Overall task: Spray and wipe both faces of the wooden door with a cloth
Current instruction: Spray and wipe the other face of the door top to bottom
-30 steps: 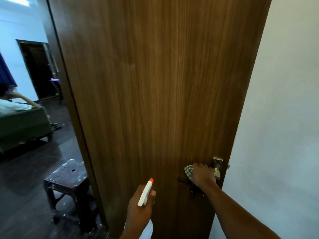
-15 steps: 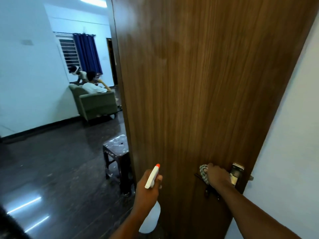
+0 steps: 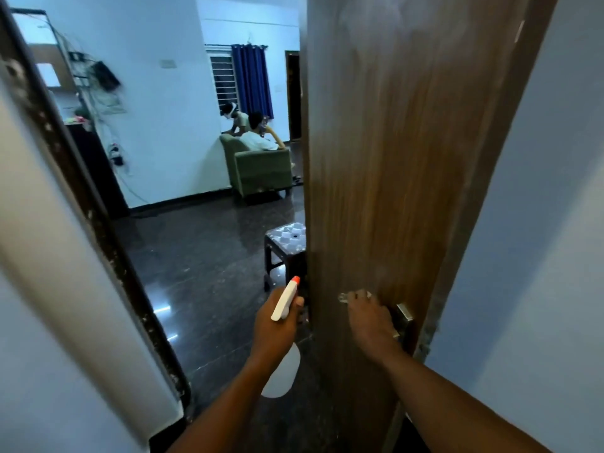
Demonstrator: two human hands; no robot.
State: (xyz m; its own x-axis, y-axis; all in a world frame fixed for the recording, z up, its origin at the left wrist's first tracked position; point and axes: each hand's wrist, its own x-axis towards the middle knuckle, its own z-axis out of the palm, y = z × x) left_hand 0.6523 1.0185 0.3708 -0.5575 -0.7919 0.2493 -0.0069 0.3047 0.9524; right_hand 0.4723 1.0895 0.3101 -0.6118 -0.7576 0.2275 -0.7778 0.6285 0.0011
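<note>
The brown wooden door (image 3: 392,158) stands open in front of me, its inner face toward me and its free edge at centre. My right hand (image 3: 369,325) grips the door handle near the metal lock plate (image 3: 404,313), with a bit of checked cloth (image 3: 344,296) showing past its fingers. My left hand (image 3: 277,325) holds a white spray bottle (image 3: 285,304) with an orange nozzle, just left of the door's edge. The bottle's body (image 3: 282,374) hangs below my wrist.
The dark door frame (image 3: 98,223) and a white wall fill the left side. A small dark stool (image 3: 284,243) stands on the glossy dark floor just beyond the door. Farther back, two people are at a green armchair (image 3: 261,168) by a blue curtain. A white wall (image 3: 539,223) is right.
The door has swung further open toward the right, showing much more of the room and the left door frame. My right hand stayed at the handle and my left hand kept the bottle.
</note>
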